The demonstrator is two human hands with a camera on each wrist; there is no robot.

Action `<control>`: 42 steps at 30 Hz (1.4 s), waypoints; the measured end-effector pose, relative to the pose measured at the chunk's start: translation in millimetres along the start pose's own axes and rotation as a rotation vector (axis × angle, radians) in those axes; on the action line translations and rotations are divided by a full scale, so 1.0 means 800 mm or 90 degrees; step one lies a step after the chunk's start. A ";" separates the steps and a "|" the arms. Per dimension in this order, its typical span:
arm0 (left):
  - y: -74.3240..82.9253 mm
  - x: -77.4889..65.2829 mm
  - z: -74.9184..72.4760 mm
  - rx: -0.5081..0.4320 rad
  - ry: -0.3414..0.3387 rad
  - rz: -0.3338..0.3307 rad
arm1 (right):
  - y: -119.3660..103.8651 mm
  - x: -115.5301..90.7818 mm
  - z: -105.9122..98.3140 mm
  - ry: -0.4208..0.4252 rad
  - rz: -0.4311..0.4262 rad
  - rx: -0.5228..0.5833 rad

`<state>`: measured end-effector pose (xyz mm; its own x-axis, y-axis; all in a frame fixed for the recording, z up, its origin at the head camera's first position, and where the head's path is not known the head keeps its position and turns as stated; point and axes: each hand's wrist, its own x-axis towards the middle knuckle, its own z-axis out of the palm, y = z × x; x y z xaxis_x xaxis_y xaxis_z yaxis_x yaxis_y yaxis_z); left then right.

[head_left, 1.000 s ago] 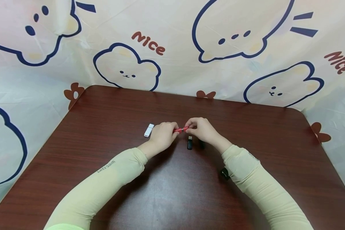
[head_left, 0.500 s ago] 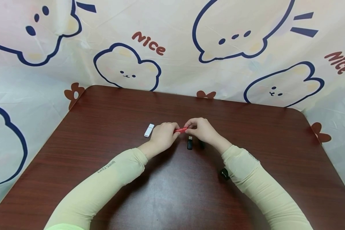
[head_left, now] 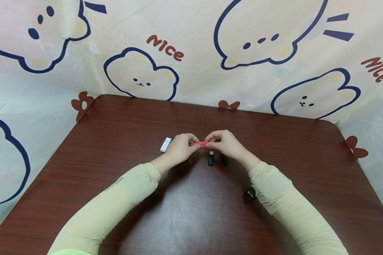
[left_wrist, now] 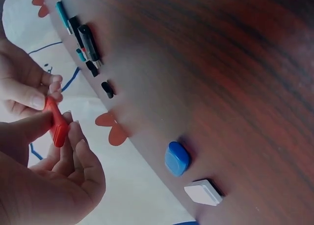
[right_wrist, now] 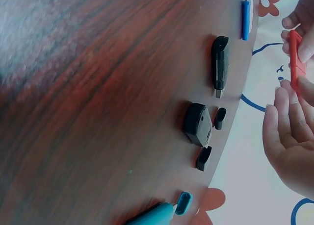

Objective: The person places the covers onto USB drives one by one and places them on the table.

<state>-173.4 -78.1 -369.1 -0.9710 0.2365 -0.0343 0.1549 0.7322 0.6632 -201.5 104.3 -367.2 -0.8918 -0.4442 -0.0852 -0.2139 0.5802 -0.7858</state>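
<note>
Both hands meet over the table around a red USB flash drive (head_left: 204,143). My left hand (head_left: 178,148) pinches one end between thumb and fingers. The other end is pinched by my right hand (head_left: 227,143). In the left wrist view the red drive (left_wrist: 59,128) lies in line between the two hands, with no metal plug showing. The right wrist view has it as a long red stick (right_wrist: 294,53), partly covered by thumbs. Just below the hands in the head view, a black USB flash drive (head_left: 211,158) lies with its metal plug bare.
A white USB flash drive (head_left: 165,144) lies left of the left hand, beside a blue piece (left_wrist: 177,159). On the right are a chunky black drive (right_wrist: 197,124), black caps (right_wrist: 220,118), a teal drive (right_wrist: 151,215) and its cap (right_wrist: 184,203). A patterned curtain (head_left: 198,81) borders the table.
A second ago metal showed between the red drive's two parts; now they are joined and no metal shows. The left fingers have shifted their grip slightly, and the left forearm has moved a little left.
</note>
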 end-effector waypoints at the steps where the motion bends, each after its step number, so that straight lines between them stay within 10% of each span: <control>1: -0.001 0.000 0.000 -0.014 -0.001 -0.004 | 0.000 0.000 0.000 -0.001 0.007 0.010; 42: 0.000 0.003 -0.006 -0.112 -0.030 -0.015 | -0.014 -0.007 0.004 0.004 0.005 0.022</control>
<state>-176.9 -81.1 -365.5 -0.9637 0.2533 -0.0845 0.0933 0.6161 0.7821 -192.6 98.5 -359.8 -0.8957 -0.4358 -0.0883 -0.1926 0.5593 -0.8063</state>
